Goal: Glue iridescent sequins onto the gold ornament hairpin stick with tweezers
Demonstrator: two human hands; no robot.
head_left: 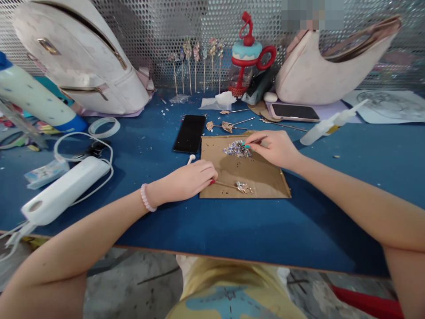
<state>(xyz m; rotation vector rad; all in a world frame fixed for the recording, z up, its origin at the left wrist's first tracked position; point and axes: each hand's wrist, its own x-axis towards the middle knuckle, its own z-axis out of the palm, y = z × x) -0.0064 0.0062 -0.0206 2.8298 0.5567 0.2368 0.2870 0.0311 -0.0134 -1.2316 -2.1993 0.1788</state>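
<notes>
Delicately, the left hand [199, 178] pinches a jeweled stick [229, 185] on cardboard [274, 184] atop a blue worktop [159, 228] while the right hand [275, 149] grips a slim tool [261, 140] at a gem pile [236, 149]; behind, a clear cup [246, 74] holds a red straw [241, 78].

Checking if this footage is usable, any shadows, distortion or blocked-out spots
In the head view, a soft shadow below the right hand darkens the cardboard; also in the head view, wide-angle stretch seems to tilt the backpack, and a pixelated patch hides a spot at top right.
</notes>
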